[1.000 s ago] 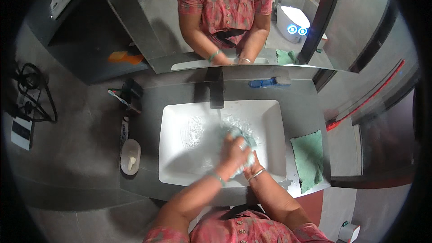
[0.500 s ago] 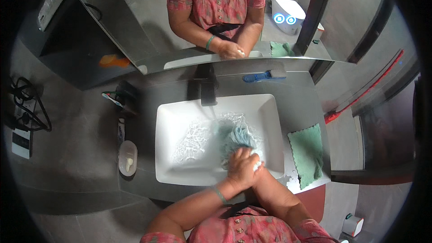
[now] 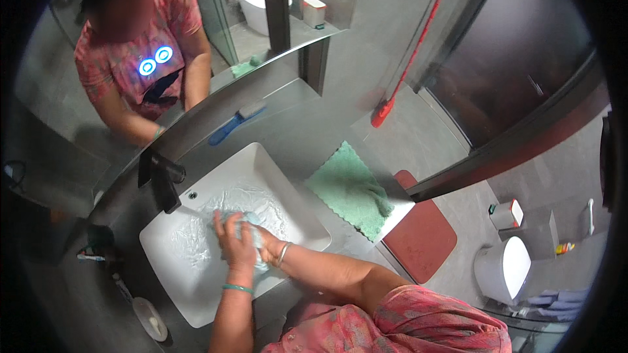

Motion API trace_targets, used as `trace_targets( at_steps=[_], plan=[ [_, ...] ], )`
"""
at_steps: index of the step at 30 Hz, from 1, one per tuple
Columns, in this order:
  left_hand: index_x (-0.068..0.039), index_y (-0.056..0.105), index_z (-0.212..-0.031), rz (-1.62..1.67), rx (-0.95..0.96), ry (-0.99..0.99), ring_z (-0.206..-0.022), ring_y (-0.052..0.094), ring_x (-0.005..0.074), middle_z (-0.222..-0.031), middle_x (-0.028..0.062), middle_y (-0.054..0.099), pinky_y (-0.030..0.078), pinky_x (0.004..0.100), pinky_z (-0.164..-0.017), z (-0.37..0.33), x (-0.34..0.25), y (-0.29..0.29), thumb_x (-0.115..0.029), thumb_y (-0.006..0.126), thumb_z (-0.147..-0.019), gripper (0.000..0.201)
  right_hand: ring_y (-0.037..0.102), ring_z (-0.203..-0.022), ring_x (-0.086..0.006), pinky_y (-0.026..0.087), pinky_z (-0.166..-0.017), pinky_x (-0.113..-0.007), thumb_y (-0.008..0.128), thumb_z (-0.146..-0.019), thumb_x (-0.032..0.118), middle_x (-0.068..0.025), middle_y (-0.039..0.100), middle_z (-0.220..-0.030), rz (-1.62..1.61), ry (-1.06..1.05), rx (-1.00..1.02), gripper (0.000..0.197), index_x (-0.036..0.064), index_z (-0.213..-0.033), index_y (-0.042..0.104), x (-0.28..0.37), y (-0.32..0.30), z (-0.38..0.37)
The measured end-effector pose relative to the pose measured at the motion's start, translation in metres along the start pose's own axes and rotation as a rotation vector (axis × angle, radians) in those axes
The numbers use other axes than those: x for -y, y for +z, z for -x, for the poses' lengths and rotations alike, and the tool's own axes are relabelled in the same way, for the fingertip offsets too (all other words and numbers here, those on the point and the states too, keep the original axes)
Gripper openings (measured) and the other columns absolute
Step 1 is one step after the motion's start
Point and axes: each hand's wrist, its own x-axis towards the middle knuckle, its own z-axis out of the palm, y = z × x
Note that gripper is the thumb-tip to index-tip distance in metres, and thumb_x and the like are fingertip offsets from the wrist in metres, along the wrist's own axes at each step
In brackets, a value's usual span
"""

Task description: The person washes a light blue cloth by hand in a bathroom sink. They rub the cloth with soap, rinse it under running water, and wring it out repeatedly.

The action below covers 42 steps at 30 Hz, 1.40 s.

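My left hand [image 3: 237, 245] and my right hand [image 3: 269, 246] press together over the white rectangular basin [image 3: 196, 307]. Between them is a wet, pale blue cloth [image 3: 261, 264], bunched up and partly hidden by the fingers. The left fingers bend over its top; the right hand grips from the other side. Rippling water [image 3: 190, 238] covers part of the basin's bottom beneath. A dark faucet [image 3: 165, 189] reaches over the basin's far left side.
Right of the basin, a green towel [image 3: 347, 186] lies on the counter. A blue-handled brush [image 3: 227, 129] rests below the mirror. At the left are a soap dish [image 3: 142, 314] and a tube [image 3: 122, 287]. Beyond the counter stand a red broom [image 3: 384, 114] and a dark red seat [image 3: 422, 242].
The view has swung to the right. The cloth, earlier trailing loose in the water beyond my hands, is now gathered up between them. My hands have moved farther in over the basin.
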Motion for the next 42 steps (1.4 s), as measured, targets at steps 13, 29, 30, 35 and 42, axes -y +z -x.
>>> trace_targets(
  at_steps=[13, 29, 30, 35, 42],
  plan=[
    [-0.004, 0.068, -0.104, -0.061, 0.23, 0.259, -0.097, 0.06, 0.0435, -0.1, 0.0194, 0.068, 0.047, 0.0506, -0.088, 0.007, 0.015, -0.002, -0.017, 0.057, -0.098, 0.018, 0.067, -0.084, -0.0184, 0.057, -0.071, -0.033, 0.058, -0.102, 0.029, -0.008, 0.069, -0.097, -0.081, -0.449, 0.231, 0.02, 0.0109, -0.108, 0.065, -0.031, -0.016, 0.003],
    [-0.012, 0.051, -0.142, -0.655, 0.567, -0.504, -0.142, 0.04, 0.0369, -0.149, 0.0213, 0.046, 0.038, 0.0527, -0.11, -0.045, 0.131, -0.099, -0.041, 0.055, -0.096, 0.054, 0.067, -0.097, -0.0248, 0.052, -0.084, -0.036, 0.076, -0.085, 0.035, -0.0177, 0.071, -0.113, 0.657, -0.107, -0.575, 0.06, -0.0103, -0.122, 0.062, 0.033, 0.031, 0.053],
    [-0.015, 0.043, -0.152, -0.788, 0.619, -0.594, -0.149, 0.032, 0.0378, -0.159, 0.0216, 0.036, 0.035, 0.0539, -0.115, -0.042, 0.128, -0.109, -0.044, 0.058, -0.095, 0.066, 0.064, -0.107, -0.0281, 0.05, -0.09, -0.039, 0.076, -0.085, 0.037, -0.0197, 0.065, -0.125, 0.566, -0.156, -0.5, 0.072, -0.0081, -0.135, 0.05, 0.037, 0.027, 0.06],
    [-0.017, 0.028, -0.16, -0.561, 0.371, -0.402, -0.153, 0.02, 0.0393, -0.164, 0.0277, 0.019, 0.032, 0.0541, -0.117, -0.008, 0.09, -0.103, -0.056, 0.069, -0.087, 0.092, 0.043, -0.133, -0.0495, 0.033, -0.109, -0.06, 0.068, -0.088, 0.034, -0.0179, 0.034, -0.157, 0.251, -0.096, -0.48, 0.083, 0.0129, -0.154, 0.022, 0.054, 0.006, 0.091],
    [-0.013, 0.047, -0.146, -0.48, 0.785, -0.126, -0.135, 0.043, 0.042, -0.142, 0.0233, 0.041, 0.043, 0.053, -0.107, -0.01, 0.126, -0.076, -0.027, 0.077, -0.081, 0.073, 0.037, -0.137, -0.0546, 0.032, -0.109, -0.064, 0.065, -0.089, 0.028, -0.0194, 0.022, -0.161, 0.205, -0.066, -0.373, 0.071, 0.0186, -0.151, 0.03, 0.035, 0.012, 0.116]
  ],
)
